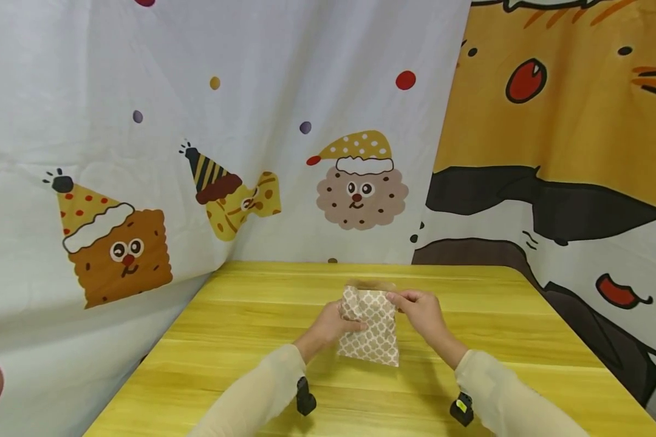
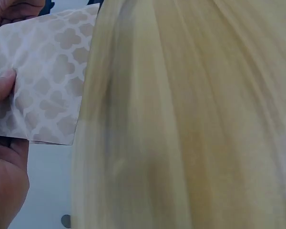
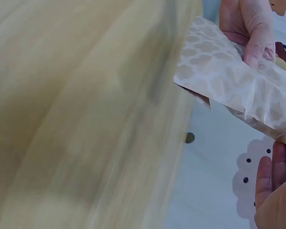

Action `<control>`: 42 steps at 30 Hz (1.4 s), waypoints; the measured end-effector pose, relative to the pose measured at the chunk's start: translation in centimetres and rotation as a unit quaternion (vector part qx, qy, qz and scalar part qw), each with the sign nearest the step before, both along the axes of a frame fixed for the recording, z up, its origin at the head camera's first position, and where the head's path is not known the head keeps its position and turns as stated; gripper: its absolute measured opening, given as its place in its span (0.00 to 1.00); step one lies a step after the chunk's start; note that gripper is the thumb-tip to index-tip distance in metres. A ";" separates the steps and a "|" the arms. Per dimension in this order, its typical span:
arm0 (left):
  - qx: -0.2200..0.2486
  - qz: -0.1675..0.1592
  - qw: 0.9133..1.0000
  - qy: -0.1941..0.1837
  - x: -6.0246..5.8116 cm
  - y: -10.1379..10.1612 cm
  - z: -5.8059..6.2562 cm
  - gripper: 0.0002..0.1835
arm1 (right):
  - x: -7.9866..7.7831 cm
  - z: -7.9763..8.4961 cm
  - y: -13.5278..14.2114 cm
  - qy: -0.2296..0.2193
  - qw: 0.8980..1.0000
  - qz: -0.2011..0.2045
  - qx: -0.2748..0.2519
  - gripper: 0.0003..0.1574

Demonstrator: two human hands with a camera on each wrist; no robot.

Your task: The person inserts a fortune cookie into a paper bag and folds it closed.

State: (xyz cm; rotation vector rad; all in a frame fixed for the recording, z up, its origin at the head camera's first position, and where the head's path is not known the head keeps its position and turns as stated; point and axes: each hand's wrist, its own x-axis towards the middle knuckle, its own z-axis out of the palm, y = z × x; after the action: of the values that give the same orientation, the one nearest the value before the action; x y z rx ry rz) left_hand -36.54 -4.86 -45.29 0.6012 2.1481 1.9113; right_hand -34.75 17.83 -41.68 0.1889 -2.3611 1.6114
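Note:
Between both hands is a paper bag (image 1: pixel 373 331) with a tan and white lattice pattern, held up over the wooden table. My left hand (image 1: pixel 330 325) grips its left side, thumb across the front and fingers behind. At the bag's upper right corner, my right hand (image 1: pixel 420 309) pinches the edge near the top. The top rim shows a plain brown strip along it in the head view. From the left wrist, the patterned paper (image 2: pixel 52 71) looks creased near the thumb. In the right wrist view the bag (image 3: pixel 229 81) is tilted, its lower edge slightly parted.
The yellow wood-grain table (image 1: pixel 240 364) spreads under both arms. Behind it hangs a white curtain (image 1: pixel 284 73) printed with cartoon biscuits, and an orange cartoon print (image 1: pixel 568 133) covers the right side. Small black devices are strapped at both wrists.

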 end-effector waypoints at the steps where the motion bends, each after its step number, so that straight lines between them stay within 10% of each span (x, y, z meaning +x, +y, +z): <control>1: 0.000 0.000 1.000 0.008 -0.1 0.0 0.1 0.18 | -0.1 0.3 0.1 -0.003 1.000 0.003 0.001 0.23; 11: -0.017 -0.025 0.999 0.031 -0.4 -0.5 1.2 0.17 | -0.4 0.7 0.8 -0.019 1.000 0.011 -0.016 0.26; 19: -0.011 -0.023 0.999 0.025 -0.3 -1.0 0.9 0.17 | 0.3 -1.0 0.2 -0.078 0.987 0.142 -0.001 0.21; 42: 0.043 0.000 0.999 0.005 -0.2 -1.2 0.4 0.16 | 0.4 -1.7 0.2 -0.058 0.991 0.118 -0.001 0.21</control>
State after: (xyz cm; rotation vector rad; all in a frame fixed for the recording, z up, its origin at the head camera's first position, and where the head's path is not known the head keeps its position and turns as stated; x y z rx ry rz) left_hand -36.73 -6.04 -44.87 0.6271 2.0818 2.0131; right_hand -34.33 18.06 -43.34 0.3972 -2.5034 1.7743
